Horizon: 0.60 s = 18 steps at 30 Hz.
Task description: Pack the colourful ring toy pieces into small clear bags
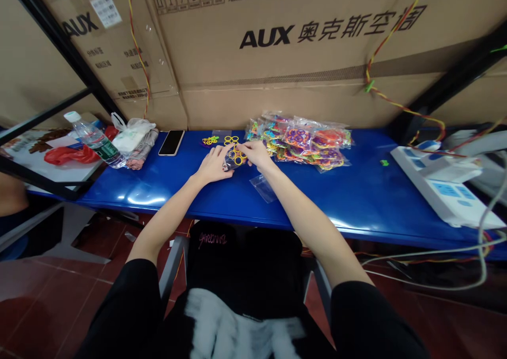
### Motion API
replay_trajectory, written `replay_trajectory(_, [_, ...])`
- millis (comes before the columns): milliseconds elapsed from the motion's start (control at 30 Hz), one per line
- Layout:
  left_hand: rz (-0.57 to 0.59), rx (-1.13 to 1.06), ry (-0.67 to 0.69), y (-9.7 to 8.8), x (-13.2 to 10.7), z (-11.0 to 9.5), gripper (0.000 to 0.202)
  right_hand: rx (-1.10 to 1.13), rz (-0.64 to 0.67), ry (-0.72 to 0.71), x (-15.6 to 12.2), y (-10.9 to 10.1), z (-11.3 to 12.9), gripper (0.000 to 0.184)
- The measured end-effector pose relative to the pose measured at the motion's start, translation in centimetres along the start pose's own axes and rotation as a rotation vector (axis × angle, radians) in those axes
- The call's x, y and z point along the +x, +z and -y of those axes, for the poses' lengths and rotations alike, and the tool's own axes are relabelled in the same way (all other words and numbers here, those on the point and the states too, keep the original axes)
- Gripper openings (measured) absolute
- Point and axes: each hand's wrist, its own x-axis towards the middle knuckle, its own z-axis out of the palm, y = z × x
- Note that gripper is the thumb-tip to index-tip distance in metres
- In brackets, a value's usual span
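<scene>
My left hand (214, 164) and my right hand (255, 154) meet over the blue table top (158, 190). Between them is a small clear plastic bag (230, 162), gripped by my left fingers. My right fingers pinch a yellow ring-shaped plastic toy (237, 153) at the bag's edge. Just beyond lie a second yellow ring toy (232, 140) and a yellow-green toy (209, 140). A loose clear bag (262, 188) lies below my right wrist. To the right is a heap of bagged multicoloured ring toys (299, 142).
A smartphone (171, 142), a water bottle (95, 140), a white plastic bag (132, 136) and a red plastic bag (71, 154) lie to the left. A white device (439, 179) stands at the right. Cardboard boxes (277, 53) rise behind the table, with loose wires.
</scene>
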Motion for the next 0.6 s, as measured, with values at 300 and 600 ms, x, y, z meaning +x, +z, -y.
replay_trajectory(300, [-0.019,-0.007,-0.019,0.5,0.2,0.4,0.097,0.172,0.022,0.092,-0.8,0.7,1.0,0.009])
replay_trajectory(600, [-0.043,-0.017,-0.014,0.7,0.2,0.8,0.098,0.1,0.035,0.109,-0.9,0.0,1.7,0.013])
